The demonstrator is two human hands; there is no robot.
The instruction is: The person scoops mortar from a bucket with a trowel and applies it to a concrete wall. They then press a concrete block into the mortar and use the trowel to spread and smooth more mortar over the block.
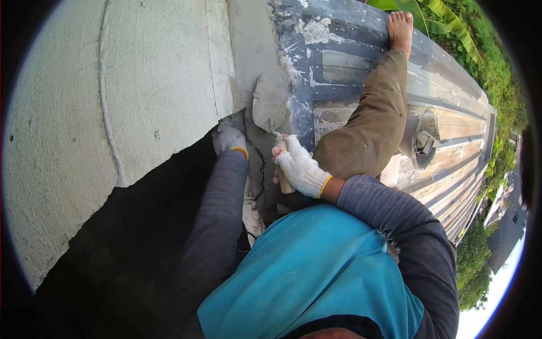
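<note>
My right hand [302, 169], in a white knit glove with a yellow cuff, is closed around the wooden handle of a trowel [266, 108]. The trowel's mortar-smeared blade lies near the grey cement strip [251, 45] beside the wall. My left hand [228, 139], gloved the same way, reaches to the upper corner of the dark opening, under the broken wall edge. Its fingers are mostly hidden there, and whether it holds anything does not show.
A rough plastered wall [164, 85] with a jagged lower edge stands left, above a deep dark opening [141, 237]. Cement-splashed corrugated roofing [344, 73] runs right, under my bare foot [400, 28]. A bucket [427, 138] with something in it stands there. Plants border the roof.
</note>
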